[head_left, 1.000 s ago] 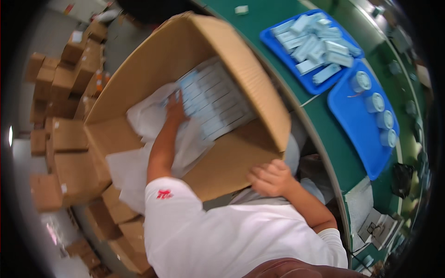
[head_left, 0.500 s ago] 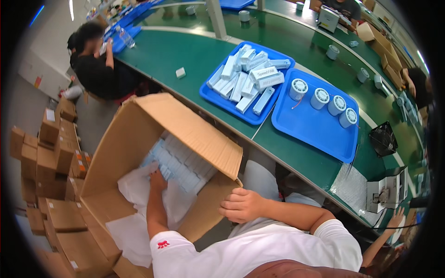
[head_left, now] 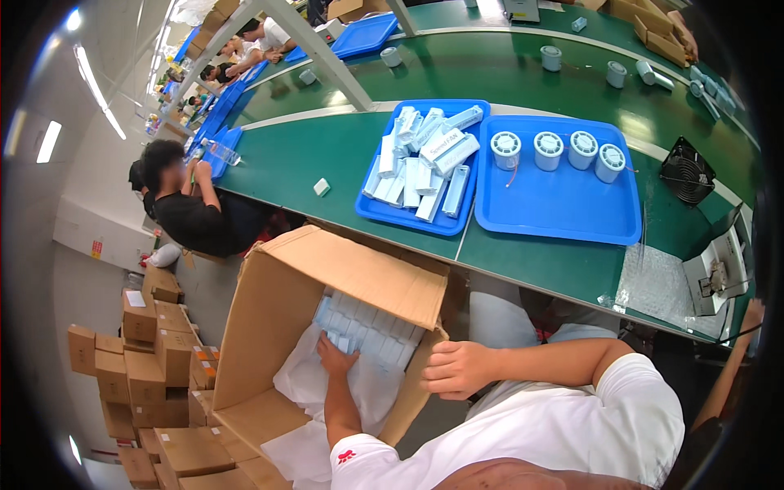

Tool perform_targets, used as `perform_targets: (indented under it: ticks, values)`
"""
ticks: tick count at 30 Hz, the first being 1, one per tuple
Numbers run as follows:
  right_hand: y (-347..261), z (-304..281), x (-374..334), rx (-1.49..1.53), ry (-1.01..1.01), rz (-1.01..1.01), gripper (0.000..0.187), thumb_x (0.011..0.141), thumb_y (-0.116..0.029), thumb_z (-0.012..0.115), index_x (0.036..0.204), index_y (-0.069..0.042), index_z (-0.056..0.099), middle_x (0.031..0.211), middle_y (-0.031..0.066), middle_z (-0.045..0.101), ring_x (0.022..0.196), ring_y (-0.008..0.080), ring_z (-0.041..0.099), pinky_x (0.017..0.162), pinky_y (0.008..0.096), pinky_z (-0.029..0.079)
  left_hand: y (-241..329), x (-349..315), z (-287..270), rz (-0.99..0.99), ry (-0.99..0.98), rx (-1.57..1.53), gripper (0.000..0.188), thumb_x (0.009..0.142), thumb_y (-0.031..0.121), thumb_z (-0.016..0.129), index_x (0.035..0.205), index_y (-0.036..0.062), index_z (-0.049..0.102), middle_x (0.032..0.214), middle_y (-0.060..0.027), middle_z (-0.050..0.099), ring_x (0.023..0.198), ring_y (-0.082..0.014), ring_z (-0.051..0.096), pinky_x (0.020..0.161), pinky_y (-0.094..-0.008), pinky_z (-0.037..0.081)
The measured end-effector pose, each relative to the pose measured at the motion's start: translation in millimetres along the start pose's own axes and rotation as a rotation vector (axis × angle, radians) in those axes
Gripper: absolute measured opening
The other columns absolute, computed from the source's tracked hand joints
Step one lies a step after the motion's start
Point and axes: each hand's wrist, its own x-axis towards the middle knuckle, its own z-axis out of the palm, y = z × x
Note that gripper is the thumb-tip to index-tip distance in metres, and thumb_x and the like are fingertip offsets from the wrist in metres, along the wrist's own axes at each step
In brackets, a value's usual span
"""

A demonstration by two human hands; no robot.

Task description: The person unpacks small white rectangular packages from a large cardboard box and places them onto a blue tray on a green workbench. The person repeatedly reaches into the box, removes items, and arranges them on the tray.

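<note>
At half past six from the middle of the view, inside an open cardboard carton (head_left: 265, 327), light-blue pieces (head_left: 377, 328) packed in close rows; against the rows, toward seven o'clock, rumpled translucent wrapping (head_left: 304, 381); also at seven, down inside the carton, the left hand (head_left: 336, 355), fingers parted and laid on a light-blue piece at the row's end; cannot tell whether gripped or merely touched; at five o'clock, just beside the carton's corner, the right hand (head_left: 457, 369), half curled, with nothing visible in it; palm hidden, so cannot tell if empty.

Changed within the last second: view swung up toward the counter (head_left: 278, 175), with more of the room at ten o'clock; left hand still down where wrapping meets rows, right hand still by the corner; a sign, by judgement, of handling centred on the packed rows rather than on the trays.

Farther out, on the counter: at one o'clock, a blue tray (head_left: 447, 226) heaped with slim pale boxes (head_left: 447, 153); at two, a second blue tray (head_left: 555, 208) with four round vented parts (head_left: 548, 151); at three, bubble wrap (head_left: 661, 278); at eight, on the floor side, stacked cartons (head_left: 147, 380).
</note>
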Motion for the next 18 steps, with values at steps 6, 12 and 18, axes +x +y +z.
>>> perform_targets:
  ticks: [6,12,18]
  values:
    - [-9.3,-6.3,-11.9,-0.018,0.016,-0.017,0.024,0.081,-0.019,0.071,0.103,-0.011,0.066,0.096,0.0002,0.061,0.087,0.0188,0.058,0.089,0.0341,0.048,-18.8,-6.9,-20.1,0.177,0.225,-0.375,0.113,0.062,0.029,0.097,0.153,0.0031,0.035,0.139,-0.0204,0.055,0.131,-0.0361,0.053,0.112,-0.0469,0.045]
    - [-1.2,-11.3,-9.8,-0.048,-0.003,-0.018,0.023,0.079,-0.02,0.073,0.1,-0.012,0.069,0.091,-0.0002,0.061,0.084,0.0172,0.059,0.087,0.0336,0.048,9.3,-36.5,-105.2,0.016,-0.064,-1.281,0.079,0.085,0.016,0.083,0.151,0.0046,0.041,0.135,-0.0081,0.058,0.124,-0.0229,0.057,0.104,-0.0386,0.049]
    - [-3.2,-2.5,1.4,-0.055,0.027,-0.039,0.029,0.073,-0.02,0.075,0.101,-0.012,0.07,0.089,-0.0012,0.06,0.084,0.0166,0.06,0.084,0.0341,0.047,35.6,-93.2,-222.4,0.222,-0.005,-1.549,0.103,0.079,0.057,0.083,0.155,0.0058,0.036,0.14,-0.0138,0.057,0.123,-0.0298,0.064,0.091,-0.0495,0.063]
